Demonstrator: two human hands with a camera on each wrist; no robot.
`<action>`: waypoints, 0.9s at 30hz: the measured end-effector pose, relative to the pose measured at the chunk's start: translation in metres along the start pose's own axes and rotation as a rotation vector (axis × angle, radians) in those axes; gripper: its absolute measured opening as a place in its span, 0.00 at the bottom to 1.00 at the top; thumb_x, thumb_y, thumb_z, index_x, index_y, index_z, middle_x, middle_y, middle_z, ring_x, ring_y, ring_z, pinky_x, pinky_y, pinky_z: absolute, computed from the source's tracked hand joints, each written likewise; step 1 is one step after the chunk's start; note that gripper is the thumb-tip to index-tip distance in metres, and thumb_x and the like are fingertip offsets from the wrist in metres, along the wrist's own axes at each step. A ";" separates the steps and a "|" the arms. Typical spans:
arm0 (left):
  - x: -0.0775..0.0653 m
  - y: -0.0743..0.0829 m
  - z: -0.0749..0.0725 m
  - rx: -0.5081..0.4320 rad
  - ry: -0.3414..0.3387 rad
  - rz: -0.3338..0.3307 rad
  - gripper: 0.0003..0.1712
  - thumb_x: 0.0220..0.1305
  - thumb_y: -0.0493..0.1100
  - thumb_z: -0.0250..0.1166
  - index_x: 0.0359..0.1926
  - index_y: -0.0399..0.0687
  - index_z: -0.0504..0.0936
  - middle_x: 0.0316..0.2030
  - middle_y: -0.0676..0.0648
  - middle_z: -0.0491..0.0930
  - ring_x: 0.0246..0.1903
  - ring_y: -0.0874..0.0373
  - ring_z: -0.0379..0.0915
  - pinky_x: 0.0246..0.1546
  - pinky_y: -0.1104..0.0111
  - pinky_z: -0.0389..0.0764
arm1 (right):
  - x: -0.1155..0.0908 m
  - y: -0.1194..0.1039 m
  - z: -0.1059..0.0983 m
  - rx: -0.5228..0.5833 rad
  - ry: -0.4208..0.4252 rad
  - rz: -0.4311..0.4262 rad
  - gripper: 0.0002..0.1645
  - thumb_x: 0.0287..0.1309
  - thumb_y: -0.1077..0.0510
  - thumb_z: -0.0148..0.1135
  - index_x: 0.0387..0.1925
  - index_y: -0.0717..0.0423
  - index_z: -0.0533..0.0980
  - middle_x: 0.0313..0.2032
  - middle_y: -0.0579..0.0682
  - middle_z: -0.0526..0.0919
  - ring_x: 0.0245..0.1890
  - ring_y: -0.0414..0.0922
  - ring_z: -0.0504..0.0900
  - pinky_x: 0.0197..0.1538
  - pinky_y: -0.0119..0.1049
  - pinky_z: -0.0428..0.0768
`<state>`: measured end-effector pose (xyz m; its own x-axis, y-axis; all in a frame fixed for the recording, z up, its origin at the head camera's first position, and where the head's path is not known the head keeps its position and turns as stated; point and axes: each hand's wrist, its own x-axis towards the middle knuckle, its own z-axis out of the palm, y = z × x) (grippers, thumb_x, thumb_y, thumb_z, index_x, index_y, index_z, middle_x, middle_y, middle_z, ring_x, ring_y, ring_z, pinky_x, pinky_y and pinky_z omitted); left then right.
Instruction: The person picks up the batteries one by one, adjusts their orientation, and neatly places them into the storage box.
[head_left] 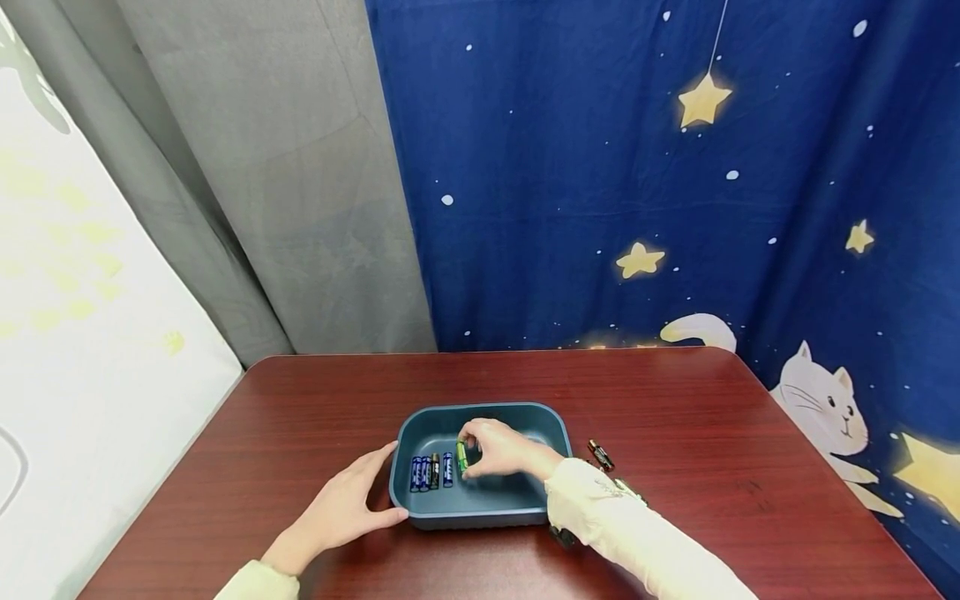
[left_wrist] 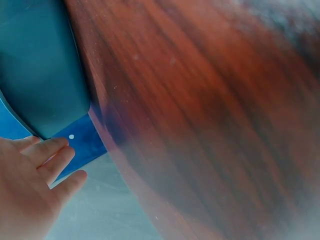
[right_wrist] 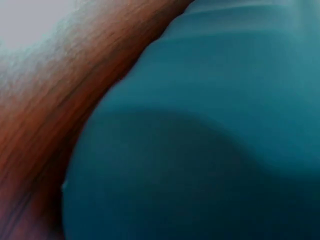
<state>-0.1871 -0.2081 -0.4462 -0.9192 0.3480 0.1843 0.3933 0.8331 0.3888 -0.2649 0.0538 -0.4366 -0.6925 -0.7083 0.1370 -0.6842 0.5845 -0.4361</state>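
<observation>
A teal plastic bin sits on the table, its outer wall filling most of the right wrist view. Inside, my right hand pinches a green battery between thumb and fingers, near the bin floor. Left of it stand in a row a blue battery, a black battery with a copper-coloured end, and two more blue batteries. My left hand rests against the bin's left end, fingers and thumb spread along the rim; its extended fingers also show in the left wrist view.
On the reddish-brown table, a black battery lies right of the bin. Another battery is partly covered by my right sleeve. Dark items show below the forearm. Blue and grey curtains hang behind the table.
</observation>
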 end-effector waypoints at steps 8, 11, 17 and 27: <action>0.000 0.000 -0.001 0.000 0.008 0.009 0.53 0.43 0.70 0.63 0.67 0.52 0.58 0.59 0.47 0.68 0.57 0.50 0.65 0.51 0.50 0.70 | 0.009 -0.004 0.008 -0.060 -0.073 0.060 0.24 0.34 0.50 0.74 0.35 0.55 0.75 0.27 0.44 0.72 0.28 0.36 0.67 0.33 0.25 0.68; 0.000 0.000 -0.001 0.003 0.016 0.017 0.53 0.43 0.69 0.64 0.67 0.52 0.58 0.59 0.47 0.68 0.57 0.50 0.65 0.51 0.51 0.70 | 0.011 -0.006 0.009 -0.069 -0.084 0.069 0.24 0.33 0.50 0.74 0.34 0.55 0.75 0.26 0.44 0.71 0.27 0.36 0.67 0.32 0.25 0.67; 0.000 0.000 -0.001 -0.002 0.014 0.016 0.53 0.43 0.70 0.64 0.67 0.52 0.58 0.59 0.47 0.68 0.57 0.51 0.65 0.51 0.51 0.70 | 0.014 -0.011 0.015 -0.090 -0.092 0.082 0.24 0.34 0.49 0.74 0.34 0.54 0.74 0.26 0.44 0.72 0.27 0.36 0.67 0.32 0.25 0.67; 0.000 -0.001 0.001 -0.020 0.009 0.013 0.53 0.43 0.70 0.63 0.67 0.53 0.58 0.59 0.48 0.68 0.57 0.51 0.65 0.51 0.50 0.70 | 0.015 -0.013 0.019 -0.075 -0.092 0.113 0.28 0.33 0.48 0.75 0.38 0.53 0.74 0.27 0.43 0.71 0.28 0.35 0.67 0.33 0.25 0.68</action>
<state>-0.1876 -0.2084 -0.4479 -0.9137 0.3549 0.1978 0.4059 0.8198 0.4040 -0.2625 0.0283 -0.4455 -0.7445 -0.6676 0.0069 -0.6206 0.6882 -0.3758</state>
